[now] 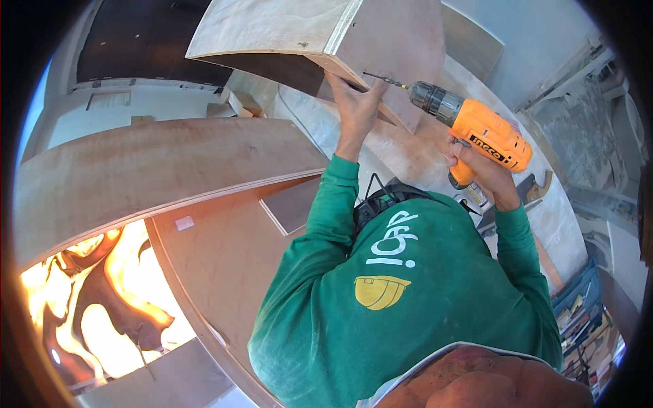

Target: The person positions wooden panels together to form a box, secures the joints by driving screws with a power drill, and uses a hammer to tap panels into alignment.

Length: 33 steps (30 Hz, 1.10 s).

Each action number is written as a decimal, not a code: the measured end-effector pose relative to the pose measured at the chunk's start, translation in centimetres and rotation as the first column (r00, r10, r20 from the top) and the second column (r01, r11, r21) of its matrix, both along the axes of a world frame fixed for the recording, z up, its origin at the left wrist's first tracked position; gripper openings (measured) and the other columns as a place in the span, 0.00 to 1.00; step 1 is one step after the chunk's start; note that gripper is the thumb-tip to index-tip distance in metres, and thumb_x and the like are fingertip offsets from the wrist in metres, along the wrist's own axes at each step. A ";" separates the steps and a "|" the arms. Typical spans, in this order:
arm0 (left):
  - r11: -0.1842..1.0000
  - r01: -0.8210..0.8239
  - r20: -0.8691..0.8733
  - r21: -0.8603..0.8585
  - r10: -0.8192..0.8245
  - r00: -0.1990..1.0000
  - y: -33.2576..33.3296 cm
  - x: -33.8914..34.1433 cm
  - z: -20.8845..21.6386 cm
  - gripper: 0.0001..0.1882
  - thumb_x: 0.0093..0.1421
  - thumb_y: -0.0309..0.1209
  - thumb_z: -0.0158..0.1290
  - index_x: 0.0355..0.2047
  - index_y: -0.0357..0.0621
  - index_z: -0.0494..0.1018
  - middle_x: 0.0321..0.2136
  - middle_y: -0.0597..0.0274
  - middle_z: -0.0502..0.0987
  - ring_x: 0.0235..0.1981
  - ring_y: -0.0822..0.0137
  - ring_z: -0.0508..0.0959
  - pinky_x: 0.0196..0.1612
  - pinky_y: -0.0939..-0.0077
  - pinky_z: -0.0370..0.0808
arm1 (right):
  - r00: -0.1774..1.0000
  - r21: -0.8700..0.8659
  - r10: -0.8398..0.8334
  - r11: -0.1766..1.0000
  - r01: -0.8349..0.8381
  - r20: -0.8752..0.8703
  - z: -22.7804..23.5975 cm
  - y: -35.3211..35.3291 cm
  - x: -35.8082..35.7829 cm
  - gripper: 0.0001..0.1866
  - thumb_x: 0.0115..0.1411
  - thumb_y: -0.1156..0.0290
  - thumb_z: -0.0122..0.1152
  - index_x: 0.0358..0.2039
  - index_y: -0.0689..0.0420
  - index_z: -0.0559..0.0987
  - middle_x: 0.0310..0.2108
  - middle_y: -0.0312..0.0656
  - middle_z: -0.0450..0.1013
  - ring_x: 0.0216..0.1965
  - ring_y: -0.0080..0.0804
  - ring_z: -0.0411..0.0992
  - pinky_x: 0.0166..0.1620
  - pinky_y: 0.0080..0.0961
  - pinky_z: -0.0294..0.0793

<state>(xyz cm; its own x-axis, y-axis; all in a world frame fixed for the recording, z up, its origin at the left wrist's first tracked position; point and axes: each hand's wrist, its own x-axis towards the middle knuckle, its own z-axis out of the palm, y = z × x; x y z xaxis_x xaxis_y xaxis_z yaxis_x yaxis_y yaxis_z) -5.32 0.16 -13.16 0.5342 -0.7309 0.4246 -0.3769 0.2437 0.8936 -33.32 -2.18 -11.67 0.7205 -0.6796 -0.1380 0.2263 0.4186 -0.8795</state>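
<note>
In my right hand (479,166) is an orange and black cordless drill (493,132), my fingers closed round its handle. A thin drill bit (391,80) sticks out of its black chuck to the left, in front of the face of a plywood box (394,47). Whether the tip touches the wood I cannot tell. My left hand (354,109) grips the lower edge of that box, thumb close to the bit and some fingers hidden behind the panel. The box's underside opens onto a dark inside.
A long curved plywood panel (170,160) stands at my left. Beyond it glows a bright, flame-patterned patch (102,306). A handsaw (541,187) lies on the pale work surface (561,234) at my right. A blue tool bag (578,299) stands at the lower right.
</note>
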 end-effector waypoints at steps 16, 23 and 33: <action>1.000 0.001 -0.102 0.011 0.000 0.995 -0.3 0.0 -0.6 0.42 0.46 0.23 0.70 0.56 0.37 0.55 0.51 0.51 0.68 0.52 0.60 0.73 0.54 0.64 0.74 | 0.998 -0.025 -0.046 0.999 0.044 -0.053 0.7 0.4 0.2 0.15 0.62 0.78 0.60 0.50 0.60 0.75 0.40 0.37 0.74 0.32 0.24 0.74 0.37 0.24 0.76; 1.000 -0.004 -0.013 -0.010 0.004 1.000 0.0 0.0 0.2 0.44 0.45 0.24 0.70 0.57 0.36 0.54 0.50 0.51 0.68 0.52 0.60 0.73 0.55 0.64 0.73 | 0.999 -0.019 -0.032 0.999 0.032 -0.030 1.2 0.3 0.5 0.15 0.61 0.78 0.61 0.49 0.60 0.76 0.40 0.37 0.74 0.33 0.23 0.73 0.39 0.24 0.75; 1.000 -0.024 0.069 -0.009 0.024 0.997 0.3 -0.6 0.8 0.48 0.47 0.26 0.72 0.61 0.34 0.53 0.54 0.49 0.66 0.55 0.59 0.69 0.60 0.65 0.67 | 0.991 -0.184 0.034 0.981 -0.058 -0.133 0.5 -0.7 0.3 0.14 0.61 0.72 0.62 0.49 0.55 0.78 0.35 0.31 0.76 0.32 0.17 0.73 0.35 0.21 0.75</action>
